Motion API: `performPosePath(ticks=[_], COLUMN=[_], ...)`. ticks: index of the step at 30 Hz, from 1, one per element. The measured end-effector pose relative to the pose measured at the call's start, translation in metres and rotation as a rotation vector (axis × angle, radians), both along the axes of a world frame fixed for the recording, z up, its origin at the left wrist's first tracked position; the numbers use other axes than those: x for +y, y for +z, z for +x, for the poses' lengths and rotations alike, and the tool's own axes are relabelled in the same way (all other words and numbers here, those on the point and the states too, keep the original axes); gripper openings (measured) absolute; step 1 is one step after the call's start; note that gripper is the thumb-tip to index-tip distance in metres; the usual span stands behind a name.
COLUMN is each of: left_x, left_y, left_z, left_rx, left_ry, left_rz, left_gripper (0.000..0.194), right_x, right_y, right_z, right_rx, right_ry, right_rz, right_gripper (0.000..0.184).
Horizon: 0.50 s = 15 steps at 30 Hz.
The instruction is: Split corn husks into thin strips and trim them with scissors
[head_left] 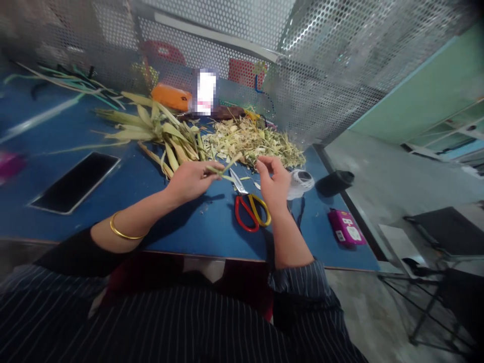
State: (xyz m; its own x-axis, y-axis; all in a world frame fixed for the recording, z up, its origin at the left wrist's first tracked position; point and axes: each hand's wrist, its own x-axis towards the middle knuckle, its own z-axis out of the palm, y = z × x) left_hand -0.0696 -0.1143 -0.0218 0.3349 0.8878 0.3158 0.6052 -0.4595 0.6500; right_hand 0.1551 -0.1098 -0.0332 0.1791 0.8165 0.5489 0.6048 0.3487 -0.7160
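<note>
My left hand (191, 180) is closed on a few narrow strips of corn husk (230, 164), whose ends stick out to the right past the fingertips. To its right is my right hand (275, 184), raised over the table with thumb and fingers curled together; whatever they pinch is too small to make out. Between and below the hands lie scissors (245, 201) with one red and one yellow handle. Beside my right wrist sits a white spool of thread (301, 182). Whole corn husks (166, 133) lie beyond my left hand, and a heap of shredded husk (253, 138) is behind both hands.
A dark phone (75, 182) lies on the blue table (204, 229) at left. Purple packet (346, 227) and black cylinder (335, 183) are at right. An orange packet (171, 97) stands near the perforated metal screen (234, 25). Green strips (75, 80) lie far left.
</note>
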Motion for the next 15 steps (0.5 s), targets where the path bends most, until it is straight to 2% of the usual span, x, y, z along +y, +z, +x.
performPosePath(ticks=[3, 6, 11, 15], left_x=[-0.001, -0.003, -0.005, -0.007], left_y=[-0.008, -0.013, -0.018, -0.017], left_z=[-0.005, -0.008, -0.015, -0.021], left_rx=[0.314, 0.424, 0.323, 0.166], left_ry=[-0.127, -0.211, -0.276, -0.182], left_rz=[0.0, 0.001, 0.007, -0.002], left_gripper=[0.041, 0.053, 0.064, 0.047], right_x=[-0.001, -0.006, -0.015, -0.011], right_y=[-0.005, -0.008, -0.008, -0.013], right_z=[0.001, -0.006, -0.02, -0.022], right_rx=[-0.12, -0.235, -0.506, -0.785], right_ry=[0.019, 0.122, 0.27, 0.357], right_rz=[-0.092, -0.109, -0.009, -0.06], right_gripper=[0.025, 0.025, 0.026, 0.02])
